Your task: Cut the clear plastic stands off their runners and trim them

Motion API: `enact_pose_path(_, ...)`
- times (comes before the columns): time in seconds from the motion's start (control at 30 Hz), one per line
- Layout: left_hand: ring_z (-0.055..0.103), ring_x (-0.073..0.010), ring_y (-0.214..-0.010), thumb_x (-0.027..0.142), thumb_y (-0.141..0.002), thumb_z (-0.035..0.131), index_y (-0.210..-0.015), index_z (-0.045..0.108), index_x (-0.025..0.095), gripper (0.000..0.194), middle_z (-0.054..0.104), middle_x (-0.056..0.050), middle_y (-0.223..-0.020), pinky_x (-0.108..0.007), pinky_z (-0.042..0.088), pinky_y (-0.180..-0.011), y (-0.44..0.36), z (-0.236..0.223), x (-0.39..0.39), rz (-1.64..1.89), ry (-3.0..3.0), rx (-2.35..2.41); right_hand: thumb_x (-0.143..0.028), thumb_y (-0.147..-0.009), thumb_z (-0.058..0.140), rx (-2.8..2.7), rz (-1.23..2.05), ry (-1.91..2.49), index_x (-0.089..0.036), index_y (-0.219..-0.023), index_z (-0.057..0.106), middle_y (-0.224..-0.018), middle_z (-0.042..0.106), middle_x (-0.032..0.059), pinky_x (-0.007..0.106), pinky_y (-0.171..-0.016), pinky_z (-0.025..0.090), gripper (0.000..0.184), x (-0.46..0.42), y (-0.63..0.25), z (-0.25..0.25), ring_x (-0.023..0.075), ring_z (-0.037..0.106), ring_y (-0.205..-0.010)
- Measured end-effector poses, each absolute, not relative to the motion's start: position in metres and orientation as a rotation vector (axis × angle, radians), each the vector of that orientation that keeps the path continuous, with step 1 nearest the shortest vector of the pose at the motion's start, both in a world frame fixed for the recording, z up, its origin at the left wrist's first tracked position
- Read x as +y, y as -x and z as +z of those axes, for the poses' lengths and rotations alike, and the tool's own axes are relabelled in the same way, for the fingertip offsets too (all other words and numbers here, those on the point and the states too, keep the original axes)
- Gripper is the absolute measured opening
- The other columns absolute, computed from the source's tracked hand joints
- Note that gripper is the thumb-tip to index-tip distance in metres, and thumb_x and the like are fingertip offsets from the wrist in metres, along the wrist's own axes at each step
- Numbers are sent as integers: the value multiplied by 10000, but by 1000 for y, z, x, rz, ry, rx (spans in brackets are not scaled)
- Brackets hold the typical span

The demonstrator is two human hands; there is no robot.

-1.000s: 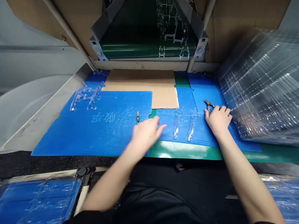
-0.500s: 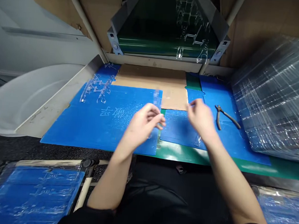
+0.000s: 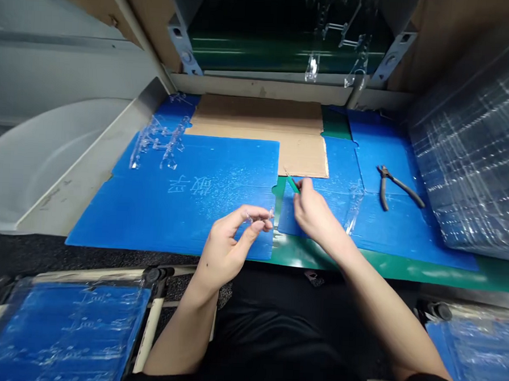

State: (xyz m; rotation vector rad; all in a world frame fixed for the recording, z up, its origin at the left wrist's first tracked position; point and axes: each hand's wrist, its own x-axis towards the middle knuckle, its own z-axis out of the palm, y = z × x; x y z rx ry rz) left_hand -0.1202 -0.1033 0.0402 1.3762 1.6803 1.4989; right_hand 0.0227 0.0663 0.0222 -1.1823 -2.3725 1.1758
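Note:
My left hand is closed in a pinch over the right part of the large blue sheet, with a small clear plastic part between its thumb and fingers. My right hand grips a slim green-handled craft knife, its thin tip pointing up and left toward the cardboard. Beside the right wrist, a clear plastic strip lies on the smaller blue sheet. Most of the part in my left hand is hidden by the fingers.
Diagonal cutters lie at the right, beside a tall stack wrapped in clear film. Clear moulded pieces lie at the back left; more hang at the green conveyor. A cardboard sheet covers the back middle.
My right hand has moved left and down, and the green-handled craft knife now shows in it. My left hand has dropped slightly toward me. The view has shifted a little.

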Motion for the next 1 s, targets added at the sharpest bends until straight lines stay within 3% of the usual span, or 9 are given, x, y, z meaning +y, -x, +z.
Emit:
enact_pose_path(0.1, 731, -188, -897, 332, -1122, 566, -1189, 711, 233, 189, 760, -44, -960, -329, 570, -836, 113, 33, -94, 1390, -1593, 1764, -306, -1068, 387, -2139, 1443, 1100, -200, -1233, 546, -947, 639, 65, 361, -778, 506, 253, 67, -72, 23, 208, 588, -783)
enact_pose_path(0.2, 718, -198, -898, 271, -1123, 531, -1174, 690, 220, 175, 768, -64, -1006, -341, 544, -817, 102, 24, -80, 1291, -1887, 1751, -468, -1111, 339, -1921, 1639, 1054, -204, -1293, 594, -885, 573, 31, 314, -661, 471, 409, 53, -108, 21, 176, 533, -709)
enact_pose_path(0.33, 707, -196, -917, 175, -1108, 534, -1189, 666, 213, 160, 762, -68, -1028, -346, 517, -824, 89, 16, -69, 1209, -2036, 1658, -532, -1119, 510, -1740, 1715, 1060, -240, -1356, 634, -800, 500, -21, 281, -578, 412, 396, 31, -141, 16, 139, 476, -615)
enact_pose_path(0.4, 698, -189, -902, 145, -1097, 542, -1205, 655, 217, 172, 759, -65, -1038, -340, 507, -810, 84, 16, -68, 1208, -2053, 1644, -508, -1083, 635, -1753, 1640, 1105, -262, -1325, 673, -831, 573, -8, 287, -580, 440, 347, 23, -153, 14, 138, 518, -614)
enact_pose_path(0.47, 681, -185, -877, 121, -1083, 551, -1198, 645, 222, 179, 755, -57, -1025, -336, 493, -788, 81, 16, -69, 1222, -2083, 1629, -458, -1062, 689, -1814, 1489, 1149, -276, -1299, 706, -1023, 698, 48, 330, -708, 538, 299, 17, -162, 14, 187, 648, -773)
enact_pose_path(0.53, 657, -180, -843, 103, -1072, 555, -1182, 632, 225, 181, 748, -46, -991, -336, 472, -760, 78, 17, -69, 1248, -2120, 1607, -427, -1085, 655, -1886, 1374, 1177, -294, -1349, 715, -1262, 735, 86, 420, -912, 574, 301, 12, -168, 17, 263, 709, -1023)
enact_pose_path(0.63, 632, -181, -814, 101, -1062, 559, -1162, 621, 226, 171, 743, -41, -961, -345, 449, -739, 74, 18, -70, 1264, -2169, 1592, -418, -1157, 513, -1995, 1297, 1143, -328, -1485, 667, -1418, 722, 87, 523, -1105, 514, 374, 2, -172, 25, 319, 675, -1270)
enact_pose_path(0.83, 611, -186, -796, 94, -1047, 576, -1158, 622, 204, 163, 735, -53, -938, -363, 404, -739, 71, 21, -72, 1195, -2273, 1593, -305, -1161, 520, -2250, 852, 986, -286, -1392, 729, -1026, 723, 100, 390, -782, 545, 312, -18, -172, 41, 248, 683, -900)
enact_pose_path(1.0, 600, -190, -779, 82, -1033, 599, -1134, 635, 165, 136, 735, -71, -904, -367, 375, -716, 69, 27, -71, 1160, -2390, 1554, -207, -1150, 531, -2363, 517, 934, -214, -1326, 736, -949, 674, 64, 327, -719, 512, 270, -20, -175, 49, 199, 658, -845)
